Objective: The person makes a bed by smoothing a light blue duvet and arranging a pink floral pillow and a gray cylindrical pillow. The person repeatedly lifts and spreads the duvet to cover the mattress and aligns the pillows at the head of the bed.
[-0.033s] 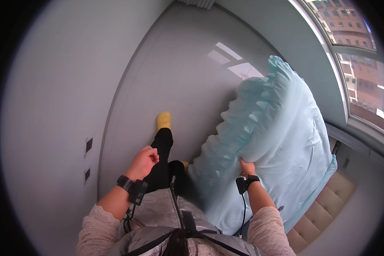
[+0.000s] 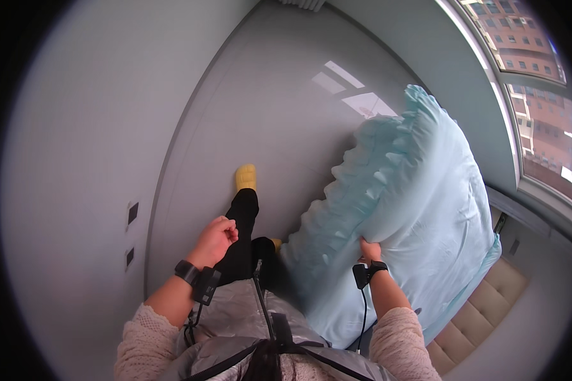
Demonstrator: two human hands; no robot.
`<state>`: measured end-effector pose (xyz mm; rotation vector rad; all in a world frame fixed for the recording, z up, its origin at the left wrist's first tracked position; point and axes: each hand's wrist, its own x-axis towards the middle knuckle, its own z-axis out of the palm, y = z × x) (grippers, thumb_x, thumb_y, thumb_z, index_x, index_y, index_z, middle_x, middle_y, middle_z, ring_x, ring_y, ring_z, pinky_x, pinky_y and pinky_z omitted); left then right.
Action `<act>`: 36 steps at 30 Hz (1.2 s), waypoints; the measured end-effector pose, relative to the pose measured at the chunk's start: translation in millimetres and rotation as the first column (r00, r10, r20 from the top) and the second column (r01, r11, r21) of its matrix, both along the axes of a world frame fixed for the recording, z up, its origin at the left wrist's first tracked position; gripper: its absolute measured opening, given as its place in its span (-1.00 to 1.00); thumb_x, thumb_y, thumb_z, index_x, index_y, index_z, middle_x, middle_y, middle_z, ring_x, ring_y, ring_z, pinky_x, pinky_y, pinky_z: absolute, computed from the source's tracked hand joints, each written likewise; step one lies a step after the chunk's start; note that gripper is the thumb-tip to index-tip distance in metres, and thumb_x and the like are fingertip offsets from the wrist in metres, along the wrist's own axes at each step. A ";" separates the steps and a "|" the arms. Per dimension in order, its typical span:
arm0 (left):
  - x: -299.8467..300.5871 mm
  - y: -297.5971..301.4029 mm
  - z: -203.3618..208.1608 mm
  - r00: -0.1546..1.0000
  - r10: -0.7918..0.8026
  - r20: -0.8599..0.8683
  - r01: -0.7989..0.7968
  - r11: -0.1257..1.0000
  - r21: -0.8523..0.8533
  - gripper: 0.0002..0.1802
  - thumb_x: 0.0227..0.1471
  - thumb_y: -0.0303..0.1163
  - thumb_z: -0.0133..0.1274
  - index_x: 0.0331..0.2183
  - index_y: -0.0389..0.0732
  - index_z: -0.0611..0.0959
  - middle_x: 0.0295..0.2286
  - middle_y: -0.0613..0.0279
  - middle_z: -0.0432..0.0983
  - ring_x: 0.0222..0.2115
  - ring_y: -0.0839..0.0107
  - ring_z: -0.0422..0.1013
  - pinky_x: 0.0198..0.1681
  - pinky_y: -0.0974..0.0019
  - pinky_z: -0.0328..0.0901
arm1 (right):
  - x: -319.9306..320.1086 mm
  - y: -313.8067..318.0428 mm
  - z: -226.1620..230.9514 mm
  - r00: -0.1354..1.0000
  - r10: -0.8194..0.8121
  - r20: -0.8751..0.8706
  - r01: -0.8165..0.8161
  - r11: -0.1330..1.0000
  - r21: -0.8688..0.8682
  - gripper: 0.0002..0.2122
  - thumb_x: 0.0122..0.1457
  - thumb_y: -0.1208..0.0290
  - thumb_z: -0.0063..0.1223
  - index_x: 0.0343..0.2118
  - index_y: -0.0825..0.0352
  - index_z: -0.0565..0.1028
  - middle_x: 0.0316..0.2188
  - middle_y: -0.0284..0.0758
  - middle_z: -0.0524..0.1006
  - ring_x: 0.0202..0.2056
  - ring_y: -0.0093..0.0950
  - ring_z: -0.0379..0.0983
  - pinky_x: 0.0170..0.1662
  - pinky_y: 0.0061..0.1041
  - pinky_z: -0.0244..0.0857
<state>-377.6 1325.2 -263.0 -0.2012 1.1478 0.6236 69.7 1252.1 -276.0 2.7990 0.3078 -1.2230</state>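
A light blue bed cover with a ruffled side skirt lies over the bed on my right. At the bed's near side edge, my right hand grips the cover, thumb on top and the other fingers partly hidden in the fabric. My left hand hangs in the air over my black trouser leg, away from the bed. Its fingers are curled in a loose fist, and nothing shows in them. Both wrists wear black straps with small boxes and cables.
Grey glossy floor runs along the bed. A pale wall with two dark wall plates stands at left. Windows line the right side. A beige tufted headboard is at lower right. My yellow slippers are on the floor.
The view has shifted very slightly. Both hands keep the same pose, and the right still grips the bed cover.
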 end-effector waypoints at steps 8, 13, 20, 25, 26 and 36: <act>-10.1 41.3 -10.7 0.998 0.060 0.008 -0.059 0.998 -0.019 -0.83 -0.11 -0.47 -0.07 -0.66 -0.12 0.34 -0.64 0.37 0.28 -0.57 0.54 0.25 -0.44 0.46 0.19 | 21.8 -9.7 -19.4 0.981 -0.194 -0.024 0.194 0.981 -0.017 -0.71 -0.02 0.36 -0.21 -0.29 0.46 0.33 -0.42 -0.09 0.42 -0.49 -0.28 0.42 -0.50 -0.43 0.39; -11.1 68.9 -8.7 0.997 0.067 0.041 -0.066 0.997 -0.027 -0.83 -0.12 -0.46 -0.07 -0.66 -0.12 0.34 -0.63 0.37 0.28 -0.57 0.54 0.27 -0.44 0.46 0.20 | 20.8 -12.4 -6.8 0.997 -0.073 -0.009 0.073 0.997 -0.020 -0.69 -0.03 0.37 -0.22 -0.26 0.49 0.33 -0.42 -0.12 0.42 -0.47 -0.29 0.41 -0.49 -0.41 0.36; -6.3 77.0 0.1 0.998 0.049 0.032 -0.049 0.999 -0.022 -0.83 -0.12 -0.49 -0.07 -0.65 -0.13 0.32 -0.63 0.34 0.28 -0.56 0.49 0.25 -0.45 0.44 0.21 | 20.8 -19.6 -9.9 0.997 0.039 0.066 -0.037 0.999 -0.029 -0.70 -0.04 0.38 -0.22 -0.34 0.55 0.36 -0.49 -0.11 0.45 -0.56 -0.26 0.43 -0.57 -0.40 0.32; -0.6 65.5 4.4 0.994 0.100 0.041 -0.097 0.994 -0.054 -0.83 -0.12 -0.48 -0.07 -0.65 -0.13 0.32 -0.63 0.34 0.28 -0.56 0.49 0.26 -0.45 0.43 0.21 | 19.9 -17.7 -9.3 0.992 0.097 0.075 -0.096 0.995 -0.007 -0.72 -0.08 0.40 -0.21 -0.43 0.57 0.35 -0.60 -0.09 0.43 -0.64 -0.28 0.41 -0.59 -0.42 0.31; 0.5 63.2 6.7 0.996 0.081 0.030 -0.079 0.996 -0.037 -0.83 -0.12 -0.49 -0.07 -0.65 -0.13 0.32 -0.63 0.34 0.28 -0.56 0.49 0.26 -0.45 0.43 0.21 | 20.7 -17.6 -9.4 0.992 0.084 0.095 -0.086 0.996 0.016 -0.73 -0.09 0.40 -0.21 -0.44 0.57 0.35 -0.63 -0.10 0.42 -0.66 -0.29 0.41 -0.60 -0.43 0.30; 23.0 94.2 62.1 0.994 0.009 0.113 -0.020 0.995 0.097 -0.84 -0.13 -0.51 -0.09 -0.65 -0.17 0.33 -0.64 0.27 0.29 -0.57 0.40 0.27 -0.47 0.38 0.23 | -9.1 -11.0 31.2 0.882 -0.213 -0.421 0.261 0.964 0.058 -0.91 -0.04 0.45 -0.16 -0.48 0.33 0.34 -0.62 -0.36 0.37 -0.61 -0.54 0.33 -0.56 -0.60 0.22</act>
